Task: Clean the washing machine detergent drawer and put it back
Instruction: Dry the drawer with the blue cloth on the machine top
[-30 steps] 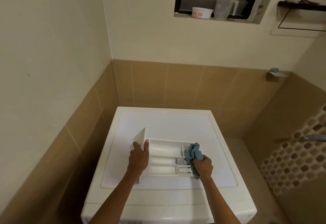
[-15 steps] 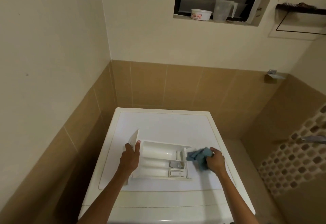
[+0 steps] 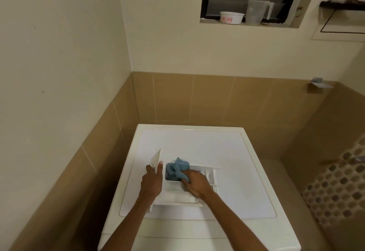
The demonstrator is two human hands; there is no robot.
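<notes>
Head view: the right hand, bunched on the blue cloth, now works the 9 o'clock compartment of the detergent drawer instead of its 3 o'clock end, the left hand gripping that same end atop the washing machine, so wiping seems unfinished.

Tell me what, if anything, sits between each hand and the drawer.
Only the blue cloth. The right hand holds it down in the drawer compartment next to the front panel, so cloth lies between that hand and the plastic. The left hand grips the front panel directly, with nothing between.
</notes>
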